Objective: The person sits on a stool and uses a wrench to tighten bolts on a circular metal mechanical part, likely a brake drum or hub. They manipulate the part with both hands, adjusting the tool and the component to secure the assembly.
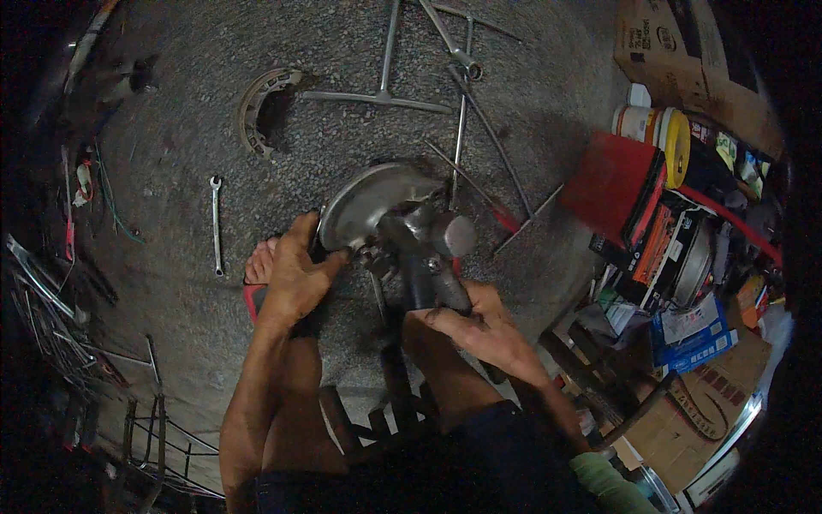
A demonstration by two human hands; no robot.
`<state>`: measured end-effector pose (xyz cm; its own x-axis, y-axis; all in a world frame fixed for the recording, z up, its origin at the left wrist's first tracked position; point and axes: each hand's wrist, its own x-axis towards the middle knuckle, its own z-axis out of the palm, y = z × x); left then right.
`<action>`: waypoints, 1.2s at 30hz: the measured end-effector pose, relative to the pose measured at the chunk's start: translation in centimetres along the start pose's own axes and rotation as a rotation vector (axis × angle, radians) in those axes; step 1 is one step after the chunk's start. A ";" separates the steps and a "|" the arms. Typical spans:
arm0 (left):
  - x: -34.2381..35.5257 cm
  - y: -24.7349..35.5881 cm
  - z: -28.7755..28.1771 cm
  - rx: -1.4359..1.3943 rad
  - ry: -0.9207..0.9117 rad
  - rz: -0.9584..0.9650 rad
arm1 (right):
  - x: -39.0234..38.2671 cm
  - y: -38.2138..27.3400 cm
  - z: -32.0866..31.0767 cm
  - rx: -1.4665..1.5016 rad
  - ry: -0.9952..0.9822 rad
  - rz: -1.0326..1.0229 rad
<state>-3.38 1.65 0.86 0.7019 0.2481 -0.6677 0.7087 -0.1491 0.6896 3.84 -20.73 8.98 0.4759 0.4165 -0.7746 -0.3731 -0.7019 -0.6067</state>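
Observation:
A greasy metal part with a round, brake-plate-like disc [360,210] and a thick dark tube [417,283] is held up between my knees. My left hand [300,274] is closed on the disc's left rim, thumb toward the small fittings on its near side. Around the lower right end of the tube, my right hand [484,330] is closed; its fingertips are partly hidden behind the metal. A curved brake shoe [253,111] lies on the ground beyond my left hand. Left of that hand is a combination spanner [217,227].
T-handle wrenches [383,98], a ring spanner [469,68] and a red-handled screwdriver [507,223] lie ahead. At right are a red box [612,184], a yellow-rimmed tub [676,147] and cardboard boxes [702,403]. Metal rods [47,317] are heaped at left.

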 end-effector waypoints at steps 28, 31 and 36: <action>1.7 0.6 -0.7 -0.165 0.046 0.033 | -2.6 15.9 -3.4 -0.315 0.812 0.135; 2.9 0.6 -0.9 -0.335 0.051 0.065 | -1.5 13.6 -2.6 -0.158 0.806 0.183; 3.3 1.4 -0.7 -0.250 0.093 0.084 | -0.3 12.0 -3.0 -0.343 0.723 0.295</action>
<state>-0.11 2.91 -0.16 0.7393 0.3338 -0.5848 0.6009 0.0650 0.7967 1.61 -30.98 2.46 0.8321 -0.2000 -0.5174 -0.3553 -0.9085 -0.2202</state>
